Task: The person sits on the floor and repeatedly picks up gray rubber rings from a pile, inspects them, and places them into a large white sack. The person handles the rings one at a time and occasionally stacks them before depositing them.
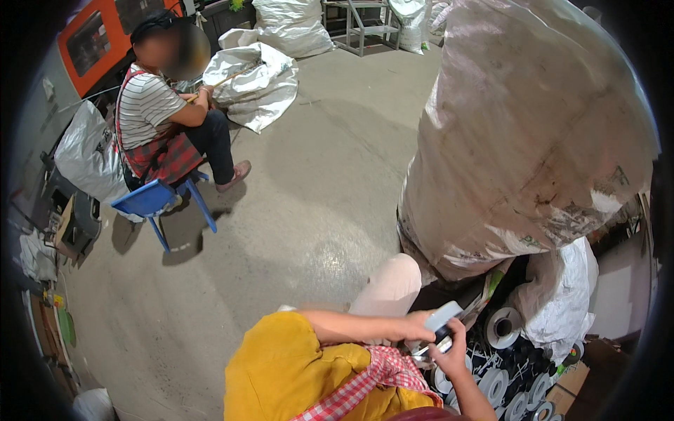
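Observation:
My left hand (417,325) and my right hand (451,351) meet in front of my lap at the lower right. Between them they hold a round part (444,314) with a light grey rim and a black core. A small shiny piece (444,345) shows between my right fingers; what it is I cannot tell. Below and right of my hands lies a pile of similar grey and black round parts (493,387), mixed with thin white plastic sprues (487,363). One larger grey ring (503,327) lies at the pile's upper edge.
A huge stuffed woven sack (526,137) towers at the right, beside a smaller white sack (558,300). Another person (152,110) sits on a blue plastic chair (145,199), holding a stick. An open white sack (258,89) and a metal step stand (363,29) are farther back.

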A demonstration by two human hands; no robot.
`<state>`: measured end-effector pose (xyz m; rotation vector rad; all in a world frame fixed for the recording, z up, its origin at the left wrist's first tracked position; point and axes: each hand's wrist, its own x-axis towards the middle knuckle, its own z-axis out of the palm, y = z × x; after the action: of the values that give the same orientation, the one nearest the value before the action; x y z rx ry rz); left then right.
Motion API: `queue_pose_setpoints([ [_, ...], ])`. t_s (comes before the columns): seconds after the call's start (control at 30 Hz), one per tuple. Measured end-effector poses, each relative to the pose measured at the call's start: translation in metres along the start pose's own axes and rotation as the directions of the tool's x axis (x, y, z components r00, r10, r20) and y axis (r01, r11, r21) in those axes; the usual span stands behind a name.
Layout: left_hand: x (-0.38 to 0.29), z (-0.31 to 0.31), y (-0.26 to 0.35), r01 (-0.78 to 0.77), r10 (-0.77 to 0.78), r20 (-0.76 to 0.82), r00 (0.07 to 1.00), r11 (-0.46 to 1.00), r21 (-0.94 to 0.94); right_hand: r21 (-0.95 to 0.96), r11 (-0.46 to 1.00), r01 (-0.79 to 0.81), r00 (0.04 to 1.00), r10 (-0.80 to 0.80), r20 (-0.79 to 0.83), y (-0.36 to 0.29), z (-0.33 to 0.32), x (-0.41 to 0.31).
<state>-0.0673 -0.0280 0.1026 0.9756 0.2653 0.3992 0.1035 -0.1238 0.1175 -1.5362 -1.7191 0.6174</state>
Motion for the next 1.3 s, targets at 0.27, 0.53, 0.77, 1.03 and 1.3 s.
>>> queue_pose_setpoints([
  [0.27,-0.018,0.017,-0.01,-0.177,0.215,-0.099,0.972,0.938,0.299,0.75,-0.055,-0.659,0.57,0.615,0.545,0.036,0.013,-0.026],
  [0.53,0.012,-0.027,-0.01,0.466,-0.47,-0.028,0.882,0.879,-0.1,-0.35,0.835,0.424,0.894,-0.327,0.305,-0.002,0.016,-0.018],
  [0.77,0.002,-0.001,-0.034,-0.181,0.199,-0.007,0.98,0.906,0.383,0.734,-0.092,-0.673,0.558,0.588,0.585,0.042,0.012,-0.016],
  [1.03,0.001,0.004,-0.062,-0.234,0.28,-0.037,0.959,0.862,0.449,0.513,0.514,-0.688,0.695,0.671,0.259,0.01,0.02,-0.034],
  [1.3,0.003,-0.001,-0.077,-0.254,0.272,0.016,0.962,0.877,0.407,0.625,0.644,-0.441,0.895,0.364,0.256,0.083,0.035,-0.06],
])
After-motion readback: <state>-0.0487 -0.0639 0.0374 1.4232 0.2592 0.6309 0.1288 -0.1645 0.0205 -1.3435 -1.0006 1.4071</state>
